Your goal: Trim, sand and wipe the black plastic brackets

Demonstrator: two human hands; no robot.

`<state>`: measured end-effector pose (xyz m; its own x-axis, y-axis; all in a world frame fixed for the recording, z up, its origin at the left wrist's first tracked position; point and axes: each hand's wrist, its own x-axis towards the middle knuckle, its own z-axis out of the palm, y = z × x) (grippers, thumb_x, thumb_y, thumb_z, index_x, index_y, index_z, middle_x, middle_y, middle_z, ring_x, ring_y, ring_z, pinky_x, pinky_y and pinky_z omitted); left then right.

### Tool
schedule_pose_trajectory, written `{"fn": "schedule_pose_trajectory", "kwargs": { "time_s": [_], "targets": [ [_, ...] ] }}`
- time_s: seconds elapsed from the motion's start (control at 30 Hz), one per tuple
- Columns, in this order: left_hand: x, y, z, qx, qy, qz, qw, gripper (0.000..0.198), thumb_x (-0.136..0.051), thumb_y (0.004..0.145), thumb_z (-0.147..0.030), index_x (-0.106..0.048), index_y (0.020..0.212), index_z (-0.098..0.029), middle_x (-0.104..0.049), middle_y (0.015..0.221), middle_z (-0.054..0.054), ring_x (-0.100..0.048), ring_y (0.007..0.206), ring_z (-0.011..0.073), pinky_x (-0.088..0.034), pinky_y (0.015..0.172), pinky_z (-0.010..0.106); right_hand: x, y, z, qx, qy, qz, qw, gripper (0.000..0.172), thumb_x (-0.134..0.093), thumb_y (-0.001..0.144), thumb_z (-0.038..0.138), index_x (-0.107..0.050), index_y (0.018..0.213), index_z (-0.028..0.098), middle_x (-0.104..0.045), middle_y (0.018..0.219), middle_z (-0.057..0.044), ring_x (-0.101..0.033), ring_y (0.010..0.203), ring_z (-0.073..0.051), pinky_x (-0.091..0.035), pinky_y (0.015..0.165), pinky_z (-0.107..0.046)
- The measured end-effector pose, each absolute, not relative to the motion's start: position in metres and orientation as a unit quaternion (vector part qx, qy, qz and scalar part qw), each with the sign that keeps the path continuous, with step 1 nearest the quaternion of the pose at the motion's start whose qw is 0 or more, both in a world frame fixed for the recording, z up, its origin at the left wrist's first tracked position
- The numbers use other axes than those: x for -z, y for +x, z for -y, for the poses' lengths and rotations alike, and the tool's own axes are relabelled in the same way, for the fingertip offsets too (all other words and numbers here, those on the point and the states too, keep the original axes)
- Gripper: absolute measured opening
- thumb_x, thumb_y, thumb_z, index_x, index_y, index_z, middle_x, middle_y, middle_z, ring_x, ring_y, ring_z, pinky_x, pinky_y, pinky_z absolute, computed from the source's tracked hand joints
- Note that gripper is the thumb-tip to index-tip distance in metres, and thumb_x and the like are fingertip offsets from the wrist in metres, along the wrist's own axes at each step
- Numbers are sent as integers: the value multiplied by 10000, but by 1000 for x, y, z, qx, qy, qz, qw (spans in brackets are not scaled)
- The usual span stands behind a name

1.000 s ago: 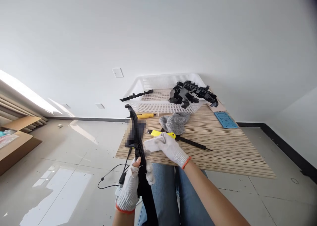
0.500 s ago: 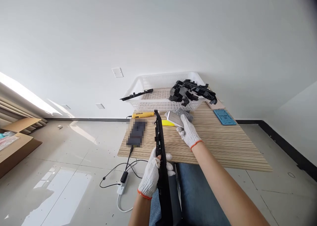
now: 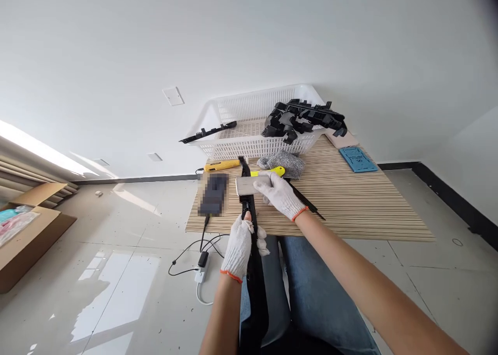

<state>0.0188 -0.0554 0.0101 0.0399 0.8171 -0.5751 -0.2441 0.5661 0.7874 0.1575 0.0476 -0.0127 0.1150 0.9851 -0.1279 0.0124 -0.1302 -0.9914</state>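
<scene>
My left hand (image 3: 238,243), in a white knit glove, is closed around a long black plastic trim piece (image 3: 257,287) that stretches from my lap up over the table. In its white glove, my right hand (image 3: 278,193) grips a flat grey block with a white edge (image 3: 246,186). The block lies across the upper part of the trim piece and hides a stretch of it; whether they touch I cannot tell. Just beyond my right hand are a bright yellow handle (image 3: 279,171) and a speckled grey cloth (image 3: 293,163). A thin black strip (image 3: 307,199) shows beside that hand.
A white plastic basket (image 3: 249,147) at the back holds several black plastic parts (image 3: 303,119). On the wooden table (image 3: 369,210) lie a yellow corded tool (image 3: 222,166), a blurred dark device (image 3: 213,193) and a blue packet (image 3: 358,159). A power strip (image 3: 201,272) is on the floor.
My right hand has moved left with the grey block, bringing it across the trim piece. The yellow handle and black strip now show more. The view has shifted slightly.
</scene>
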Motion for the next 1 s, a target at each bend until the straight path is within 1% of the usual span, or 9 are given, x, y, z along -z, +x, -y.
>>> {"fn": "schedule_pose_trajectory", "kwargs": {
  "time_s": [0.1, 0.23, 0.37, 0.5, 0.6, 0.63, 0.73, 0.9, 1.0],
  "targets": [
    [-12, 18, 53, -379, 257, -571, 682, 525, -683, 791, -663, -382, 873, -241, -564, 616, -72, -449, 388, 56, -423, 440, 206, 10, 158, -44, -455, -604, 415, 506, 573, -707, 809, 493, -620, 1325, 259, -687, 830, -1, -567, 475, -126, -446, 429, -254],
    [-14, 19, 54, -375, 258, -584, 672, 502, -647, 828, -644, -346, 842, -242, -558, 618, -73, -453, 401, 57, -420, 451, 201, 7, 158, -43, -461, -572, 495, 465, 551, -779, 745, 497, -698, 1237, 262, -676, 766, 2, -579, 541, -150, -450, 519, -277],
    [-12, 20, 54, -377, 275, -577, 670, 484, -639, 838, -615, -334, 822, -240, -558, 623, -65, -477, 428, 65, -414, 460, 192, 6, 156, -43, -450, -607, 411, 510, 564, -669, 828, 546, -641, 1314, 261, -672, 780, -7, -573, 533, -152, -446, 514, -281],
    [-14, 21, 54, -372, 276, -586, 665, 464, -628, 847, -606, -341, 832, -242, -549, 623, -73, -444, 409, 55, -408, 454, 191, 4, 156, -42, -447, -582, 497, 464, 553, -711, 794, 561, -668, 1257, 262, -690, 807, -14, -615, 595, -168, -493, 584, -298],
    [-16, 22, 53, -367, 283, -585, 665, 452, -629, 853, -597, -352, 841, -240, -549, 633, -72, -442, 409, 51, -409, 457, 190, 4, 156, -40, -444, -616, 432, 487, 599, -601, 865, 600, -601, 1348, 245, -701, 826, -24, -617, 577, -173, -498, 553, -305],
    [-16, 22, 53, -366, 284, -587, 664, 450, -624, 857, -599, -354, 841, -239, -547, 635, -71, -443, 410, 50, -406, 456, 188, 5, 156, -40, -438, -621, 428, 490, 582, -605, 866, 587, -610, 1333, 240, -701, 826, -25, -619, 586, -171, -499, 555, -301],
    [-15, 22, 52, -367, 277, -595, 660, 455, -612, 858, -620, -362, 850, -240, -546, 637, -70, -435, 403, 48, -395, 445, 185, 9, 154, -41, -454, -586, 490, 460, 538, -727, 785, 515, -661, 1243, 242, -694, 812, -9, -605, 587, -148, -495, 561, -277],
    [-14, 21, 53, -363, 280, -595, 660, 482, -646, 827, -633, -367, 842, -240, -550, 627, -71, -461, 410, 57, -407, 448, 188, 11, 150, -41, -478, -577, 370, 549, 727, -689, 796, 539, -497, 1425, 228, -668, 869, 6, -553, 498, -103, -457, 445, -244],
    [-13, 22, 53, -371, 277, -585, 666, 493, -654, 824, -637, -363, 836, -240, -557, 621, -70, -483, 418, 64, -413, 451, 186, 9, 148, -39, -505, -528, 414, 543, 780, -728, 753, 508, -490, 1442, 230, -631, 807, 38, -507, 455, -86, -436, 415, -233]
  ]
}}
